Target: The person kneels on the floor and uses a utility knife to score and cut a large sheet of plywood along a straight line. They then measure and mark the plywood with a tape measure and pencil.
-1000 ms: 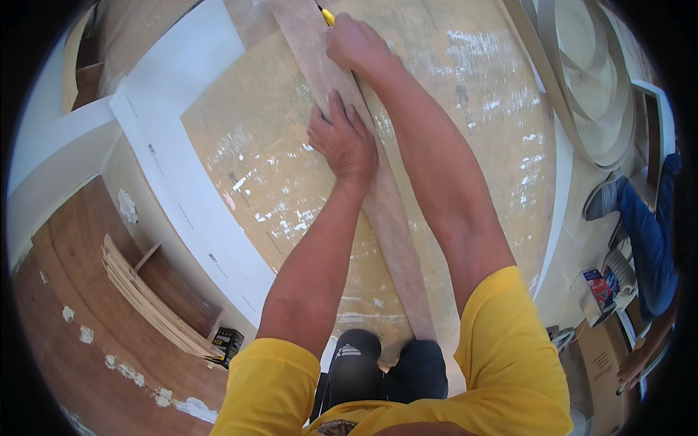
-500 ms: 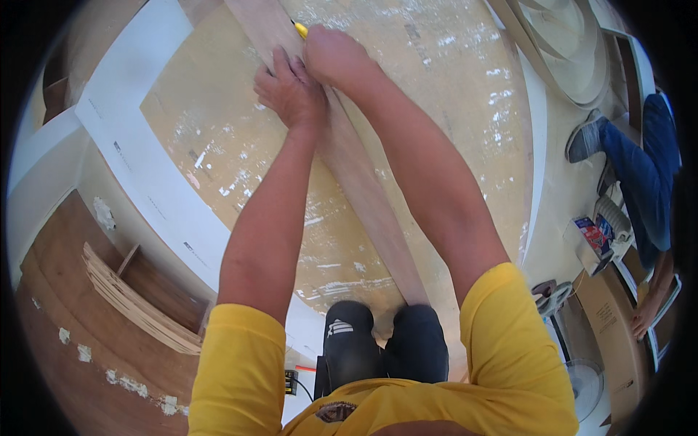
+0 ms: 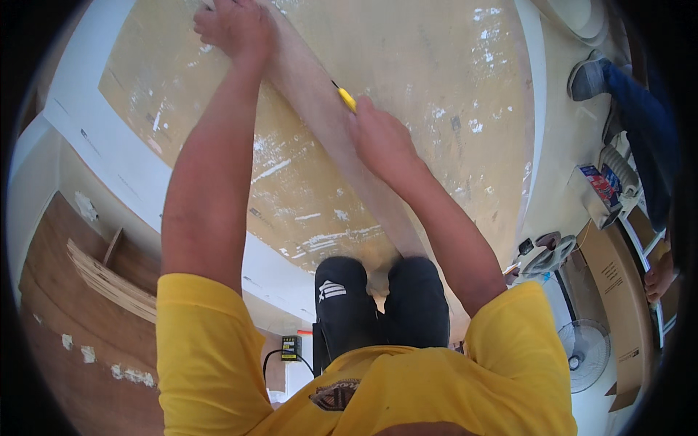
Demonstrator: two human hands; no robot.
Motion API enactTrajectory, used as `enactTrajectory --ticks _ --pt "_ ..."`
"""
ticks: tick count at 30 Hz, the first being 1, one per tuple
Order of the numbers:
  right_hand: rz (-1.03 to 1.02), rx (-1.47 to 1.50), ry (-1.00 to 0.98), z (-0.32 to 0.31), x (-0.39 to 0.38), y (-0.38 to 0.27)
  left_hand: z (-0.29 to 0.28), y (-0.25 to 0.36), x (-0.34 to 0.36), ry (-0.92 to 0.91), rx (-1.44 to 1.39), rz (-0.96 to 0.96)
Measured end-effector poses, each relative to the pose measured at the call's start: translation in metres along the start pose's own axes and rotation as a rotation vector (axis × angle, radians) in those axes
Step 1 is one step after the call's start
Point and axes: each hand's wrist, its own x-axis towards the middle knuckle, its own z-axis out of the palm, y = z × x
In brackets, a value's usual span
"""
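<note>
A long, thin wooden strip [image 3: 349, 156] lies slantwise on the large worn yellowish sheet [image 3: 422, 87]. At the far end, by the upper edge of the view, my left hand [image 3: 236, 29] rests against the strip's left side, its fingers somewhat apart and partly cut off. My right hand [image 3: 382, 138] is closed round a yellow utility knife [image 3: 347, 99]. The knife's thin dark tip points away from me, over the strip's right edge. Whether the blade touches the wood I cannot tell.
White sheet material [image 3: 80, 123] edges the left side. A brown curved wooden surface with a stack of thin strips [image 3: 109, 280] is at lower left. On the right are another person's leg [image 3: 636, 131], a carton [image 3: 618, 291], a fan [image 3: 585, 356] and a power tool [image 3: 545, 254].
My hands have moved apart. The left went farther away and left along the strip; the right came nearer along its right edge with the knife. The view has shifted slightly.
</note>
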Motion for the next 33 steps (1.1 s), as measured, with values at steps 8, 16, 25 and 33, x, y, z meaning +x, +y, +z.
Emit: enactTrajectory --ticks 8,16,25,33 --pt "0.137 -0.148 -0.035 0.058 -0.104 0.085 0.003 0.005 0.001 0.068 0.146 0.021" --pt "0.140 -0.140 -0.038 0.101 -0.175 0.150 0.007 0.007 0.001 0.066 0.144 -0.043" --pt "0.212 -0.178 -0.061 0.122 -0.205 0.177 -0.001 0.007 0.005 -0.194 -0.001 -0.152" --pt "0.176 0.032 -0.020 0.021 -0.164 0.092 -0.003 0.004 0.003 -0.036 0.070 -0.032"
